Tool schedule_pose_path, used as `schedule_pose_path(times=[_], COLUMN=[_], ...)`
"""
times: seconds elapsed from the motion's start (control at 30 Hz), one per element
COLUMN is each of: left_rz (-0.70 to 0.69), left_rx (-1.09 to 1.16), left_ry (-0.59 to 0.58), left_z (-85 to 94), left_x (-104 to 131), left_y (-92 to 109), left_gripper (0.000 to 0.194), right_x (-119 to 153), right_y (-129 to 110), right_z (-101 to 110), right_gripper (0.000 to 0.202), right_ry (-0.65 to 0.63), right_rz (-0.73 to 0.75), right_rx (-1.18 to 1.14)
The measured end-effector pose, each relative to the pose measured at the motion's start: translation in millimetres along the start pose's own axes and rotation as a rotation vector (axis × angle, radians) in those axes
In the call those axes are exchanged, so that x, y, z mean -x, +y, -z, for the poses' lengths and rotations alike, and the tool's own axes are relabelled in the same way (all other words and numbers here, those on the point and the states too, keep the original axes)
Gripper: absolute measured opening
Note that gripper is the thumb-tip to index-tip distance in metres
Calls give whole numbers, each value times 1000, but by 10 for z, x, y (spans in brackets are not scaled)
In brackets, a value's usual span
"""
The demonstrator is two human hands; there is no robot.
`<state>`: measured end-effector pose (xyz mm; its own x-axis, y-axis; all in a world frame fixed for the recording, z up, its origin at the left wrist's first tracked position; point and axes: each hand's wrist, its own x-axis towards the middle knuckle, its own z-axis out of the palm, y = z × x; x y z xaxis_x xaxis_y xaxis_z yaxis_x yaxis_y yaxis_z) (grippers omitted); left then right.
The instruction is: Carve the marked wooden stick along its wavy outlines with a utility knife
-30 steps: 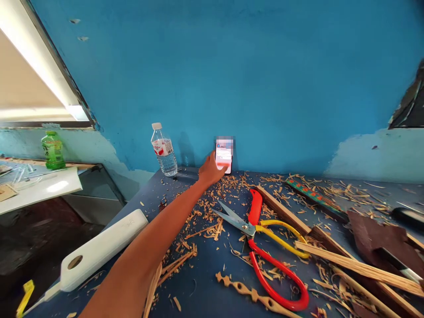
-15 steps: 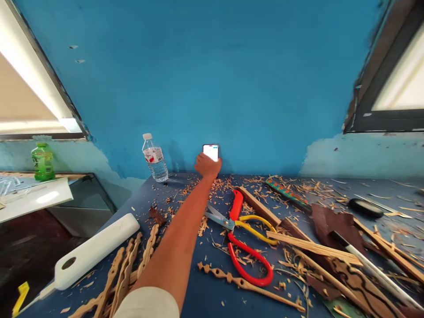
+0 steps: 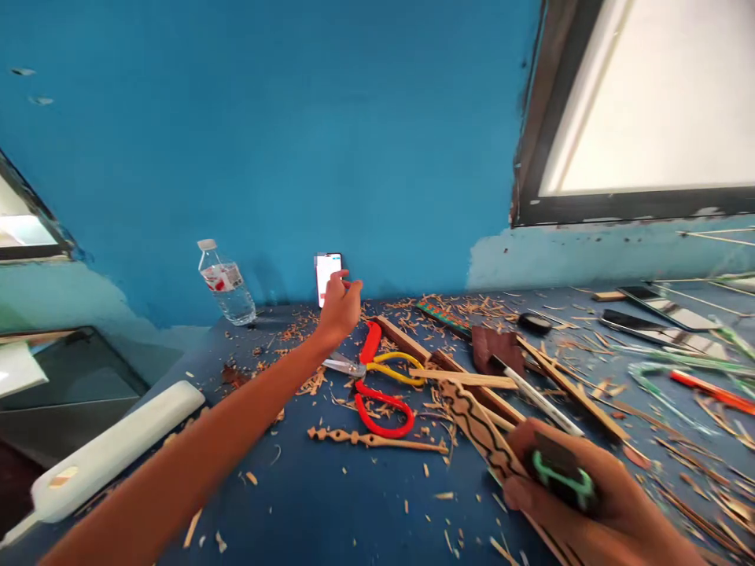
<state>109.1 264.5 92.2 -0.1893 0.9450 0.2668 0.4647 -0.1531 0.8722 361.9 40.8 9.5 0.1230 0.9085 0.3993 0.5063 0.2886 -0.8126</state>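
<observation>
A smartphone with a lit white screen leans upright against the blue wall. My left hand is just in front of its lower right side, fingers partly stretched and apart, holding nothing; whether a fingertip touches the screen I cannot tell. At the lower right, my right hand is closed around a flat wooden strip marked with wavy black lines. A dark object with a light green edge is also in that hand, its kind unclear. Red- and yellow-handled scissors and a carved wooden stick lie between the hands.
A water bottle stands left of the phone. A white handled tool lies at the table's left edge. Wood strips, brown sandpaper-like sheet, dark phones and a red pen-like stick lie rightward among shavings.
The view has turned right. My left hand has drawn back from the phone, uncovering more of its screen. My right hand has come into view with the wavy-lined wooden strip.
</observation>
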Motion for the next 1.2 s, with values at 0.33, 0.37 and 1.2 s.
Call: schedule_pose_path(times=[0.33, 0.37, 1.2], left_rz=[24, 35, 142], left_rx=[581, 592, -38], left_ry=[-589, -557, -598], left_z=[637, 656, 854], left_x=[2330, 2391, 2629], left_y=[561, 591, 60], left_gripper=[26, 24, 27], right_x=[131, 172, 322], right_y=[-732, -765, -587], right_z=[-151, -158, 87], right_gripper=[23, 23, 22], right_ry=[-546, -547, -544], right_rz=[31, 66, 99], right_rx=[-433, -413, 153])
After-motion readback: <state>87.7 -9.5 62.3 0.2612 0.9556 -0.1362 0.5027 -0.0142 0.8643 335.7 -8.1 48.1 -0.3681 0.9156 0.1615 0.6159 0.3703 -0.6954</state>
